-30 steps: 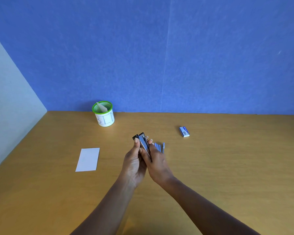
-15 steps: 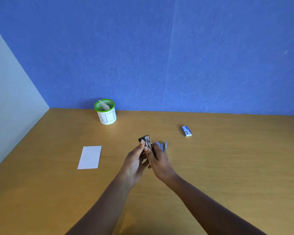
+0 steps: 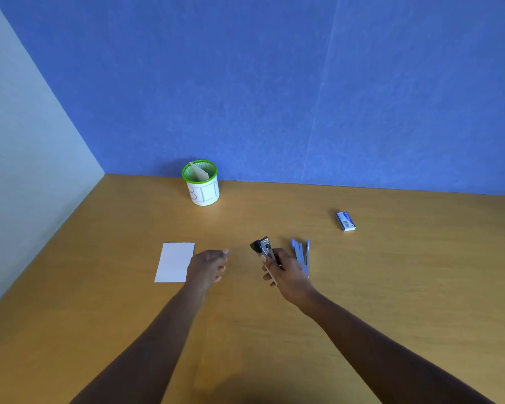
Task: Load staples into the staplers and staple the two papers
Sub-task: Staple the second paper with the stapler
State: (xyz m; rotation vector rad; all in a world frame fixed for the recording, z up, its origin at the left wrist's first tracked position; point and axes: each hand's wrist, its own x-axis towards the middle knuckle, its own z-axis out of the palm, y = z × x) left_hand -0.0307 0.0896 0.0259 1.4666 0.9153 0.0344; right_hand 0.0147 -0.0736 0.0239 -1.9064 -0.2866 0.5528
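Now the hands are apart, where half a second ago both met on the black stapler (image 3: 262, 248). Only the right hand (image 3: 289, 272) grips it, fingers and thumb curled round its rear half, the nose tilted up and away over the table (image 3: 405, 287). The left hand (image 3: 207, 265) has let go and moved left; it holds nothing, its fingers loosely stretched, and it overlaps the right edge of the paper (image 3: 174, 262), though whether it touches the sheet cannot be told. The paper lies flat as before. A blue stapler (image 3: 301, 255) lies on the table just right of the right hand, partly hidden by it, in the same place as earlier. The staple box (image 3: 345, 221) sits farther right and back, unmoved. The green-rimmed cup (image 3: 203, 189) stands by the blue wall (image 3: 274, 83), a slip of paper poking out of it.
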